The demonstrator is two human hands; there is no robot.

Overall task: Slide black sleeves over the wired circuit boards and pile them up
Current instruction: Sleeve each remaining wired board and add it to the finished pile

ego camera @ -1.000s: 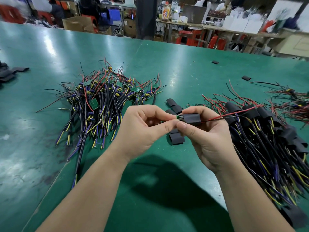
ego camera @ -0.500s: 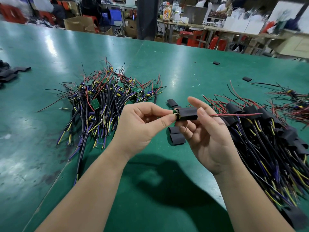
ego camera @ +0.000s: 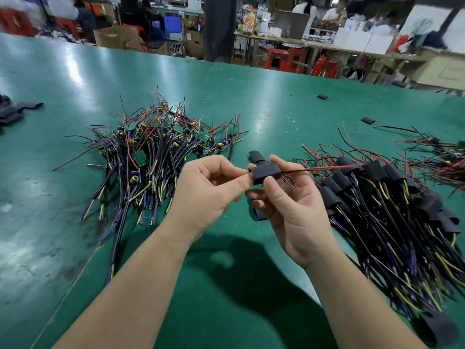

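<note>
A big green table top (ego camera: 251,96) is seen, w/ bright light spots on its far left part & a dark shadow (ego camera: 239,273) near the front. Behind it, brown cardboard boxes (ego camera: 113,37) are set at the left, next to a blue plastic crate (ego camera: 171,23). A wide black post (ego camera: 217,26) is seen in the middle. At the right, red plastic stools (ego camera: 276,57) are seen under a long wooden bench (ego camera: 314,45), on which white boxes (ego camera: 362,41) & an orange-yellow bag (ego camera: 249,22) are placed. Two people (ego camera: 303,7) are seen behind it, blurred.

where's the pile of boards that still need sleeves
In the head view, the unsleeved pile lies on the table left of centre, just beyond the left hand; the sleeved pile is on the right.
</note>
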